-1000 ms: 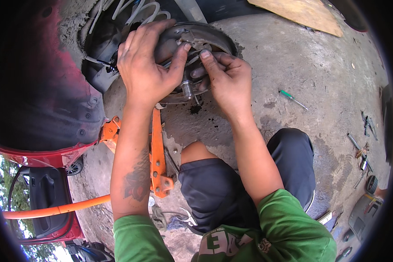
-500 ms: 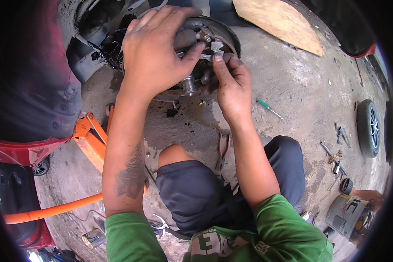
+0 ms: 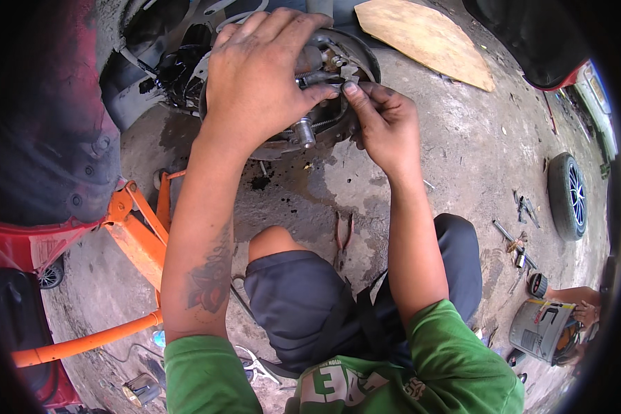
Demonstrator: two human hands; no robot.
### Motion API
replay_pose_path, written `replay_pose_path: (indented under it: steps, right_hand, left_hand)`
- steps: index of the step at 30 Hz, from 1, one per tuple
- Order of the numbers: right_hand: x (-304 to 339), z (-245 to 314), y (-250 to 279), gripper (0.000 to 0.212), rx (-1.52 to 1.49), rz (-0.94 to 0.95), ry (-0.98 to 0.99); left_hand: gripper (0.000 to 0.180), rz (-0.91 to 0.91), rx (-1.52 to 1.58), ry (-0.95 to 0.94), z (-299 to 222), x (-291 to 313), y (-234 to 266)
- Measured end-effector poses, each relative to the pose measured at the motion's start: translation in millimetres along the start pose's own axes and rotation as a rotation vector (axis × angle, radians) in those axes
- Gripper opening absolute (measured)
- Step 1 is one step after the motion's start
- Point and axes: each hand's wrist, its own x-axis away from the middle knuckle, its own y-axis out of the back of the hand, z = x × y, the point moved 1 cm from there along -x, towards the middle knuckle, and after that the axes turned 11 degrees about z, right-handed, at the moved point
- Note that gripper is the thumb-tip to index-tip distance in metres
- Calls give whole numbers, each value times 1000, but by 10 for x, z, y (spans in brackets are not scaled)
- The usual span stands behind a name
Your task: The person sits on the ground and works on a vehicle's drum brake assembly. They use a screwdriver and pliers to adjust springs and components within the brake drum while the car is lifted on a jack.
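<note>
Orange jack (image 3: 134, 234) crowds the L from where I stand; wood board (image 3: 424, 41) up R, pliers (image 3: 344, 238) + loose wheel (image 3: 568, 196) on floor (image 3: 476, 159). L hand (image 3: 255, 90) spreads over brake assy (image 3: 328, 123), blocking part of it, grip unclear; R hand (image 3: 386, 124) pinches small metal part (image 3: 349, 72) there. Grey tub (image 3: 531, 334), lower R, has dark stuff (image 3: 568, 339) in it.

Left hand (image 3: 259, 83) partly hides brake assembly (image 3: 324, 126); wooden board (image 3: 424, 43) cropped.

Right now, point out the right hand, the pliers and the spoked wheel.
Right hand (image 3: 386, 130), head view: near the thumb's base.
Pliers (image 3: 349, 235), head view: one handle.
Spoked wheel (image 3: 565, 196), head view: black tyre.
</note>
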Motion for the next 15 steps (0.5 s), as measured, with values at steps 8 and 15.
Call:
replay_pose_path:
  steps: [8,15]
  right_hand:
    - [-10,-97,-92,22,-34,-141,45]
    - [24,-115,-218,22,-148,-239,6]
  left_hand:
    - [75,7,-61,1,-27,0,-6]
    - [73,3,-86,32,-79,-8,-26]
